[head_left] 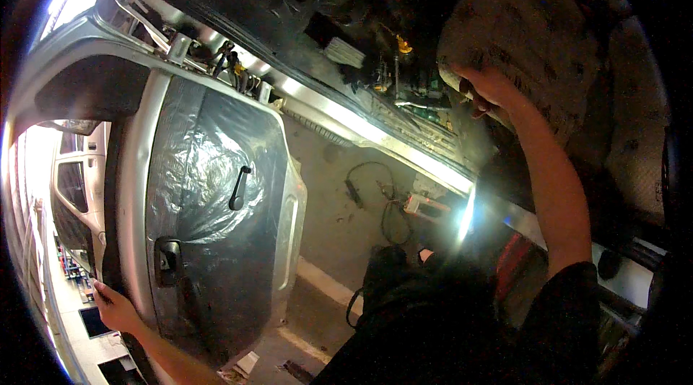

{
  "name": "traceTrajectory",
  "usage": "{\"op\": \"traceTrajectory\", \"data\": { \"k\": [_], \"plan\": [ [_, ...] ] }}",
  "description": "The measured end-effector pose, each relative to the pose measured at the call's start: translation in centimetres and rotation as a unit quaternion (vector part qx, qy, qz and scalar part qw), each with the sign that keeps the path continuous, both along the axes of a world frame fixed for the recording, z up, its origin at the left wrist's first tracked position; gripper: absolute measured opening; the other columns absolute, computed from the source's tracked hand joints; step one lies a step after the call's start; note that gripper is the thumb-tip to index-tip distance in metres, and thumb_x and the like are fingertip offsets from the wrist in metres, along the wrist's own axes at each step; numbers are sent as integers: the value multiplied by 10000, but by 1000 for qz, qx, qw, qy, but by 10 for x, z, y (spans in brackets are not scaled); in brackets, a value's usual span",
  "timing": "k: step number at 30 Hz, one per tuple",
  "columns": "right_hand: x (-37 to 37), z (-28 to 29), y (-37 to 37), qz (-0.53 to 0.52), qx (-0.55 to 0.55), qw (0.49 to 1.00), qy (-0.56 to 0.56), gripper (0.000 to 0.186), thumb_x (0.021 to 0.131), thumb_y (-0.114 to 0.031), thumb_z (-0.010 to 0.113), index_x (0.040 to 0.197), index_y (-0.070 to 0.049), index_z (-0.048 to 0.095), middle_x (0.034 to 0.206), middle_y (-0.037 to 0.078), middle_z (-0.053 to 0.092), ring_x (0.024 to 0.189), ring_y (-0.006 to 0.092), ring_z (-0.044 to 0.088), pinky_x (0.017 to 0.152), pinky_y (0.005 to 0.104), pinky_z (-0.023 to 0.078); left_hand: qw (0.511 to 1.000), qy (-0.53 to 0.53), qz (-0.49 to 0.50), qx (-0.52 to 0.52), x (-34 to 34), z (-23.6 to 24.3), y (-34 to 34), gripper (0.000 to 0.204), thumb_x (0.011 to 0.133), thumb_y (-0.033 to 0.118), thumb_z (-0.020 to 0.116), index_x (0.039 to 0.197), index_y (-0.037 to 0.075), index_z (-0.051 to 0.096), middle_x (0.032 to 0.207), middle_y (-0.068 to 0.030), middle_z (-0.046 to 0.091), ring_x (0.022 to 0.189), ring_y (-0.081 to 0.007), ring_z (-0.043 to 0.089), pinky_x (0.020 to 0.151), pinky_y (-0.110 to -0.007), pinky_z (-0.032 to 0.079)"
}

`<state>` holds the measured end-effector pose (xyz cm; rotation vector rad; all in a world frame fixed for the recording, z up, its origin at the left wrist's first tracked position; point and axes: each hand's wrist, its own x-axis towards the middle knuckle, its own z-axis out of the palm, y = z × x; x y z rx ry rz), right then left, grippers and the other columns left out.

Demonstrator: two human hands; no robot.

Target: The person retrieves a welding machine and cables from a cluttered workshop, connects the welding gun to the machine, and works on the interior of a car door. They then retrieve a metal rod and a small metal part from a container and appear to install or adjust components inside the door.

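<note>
My right hand (485, 89) reaches into a vehicle cabin, its fingers curled at the edge of a worn, light-coloured car seat (523, 31). At the far left my left hand (115, 310) is by the window edge of an opened car door (216, 168), fingers bent together. A thin dark shape shows at its fingertips; I cannot make out what it is. The door's inner side is covered with dark, shiny plastic film. A black window crank (239, 188) and a black inner door handle (168, 262) are on it.
Below the bright door sill (346, 119), a dark cable (393, 204) and an orange-and-white tool-like object (426, 206) lie on the concrete floor (325, 183). A bright lamp (466, 222) shines by the sill. Loose parts and wiring (393, 71) cover the cabin floor. Another vehicle (76, 183) stands beyond the door.
</note>
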<state>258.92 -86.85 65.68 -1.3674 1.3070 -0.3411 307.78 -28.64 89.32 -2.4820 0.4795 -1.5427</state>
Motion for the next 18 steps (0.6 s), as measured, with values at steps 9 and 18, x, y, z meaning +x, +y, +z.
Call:
{"op": "traceTrajectory", "data": {
  "k": [9,18],
  "plan": [
    [-1,2,-1,2,32,999,7,524,833,-523,597,708,-14,593,430,51,411,323,148,399,423,406,503,1000,0,-3,4,-3,1,-2,482,947,454,415,1013,60,685,856,-171,682,721,-370,643,581,-446,493],
    [-4,-10,-6,4,52,999,-14,522,827,-517,604,729,-4,602,461,24,362,345,139,395,444,406,532,1000,-4,2,3,-8,0,-8,474,945,453,422,993,55,676,813,-177,675,702,-382,635,556,-462,475]
  ]
}}
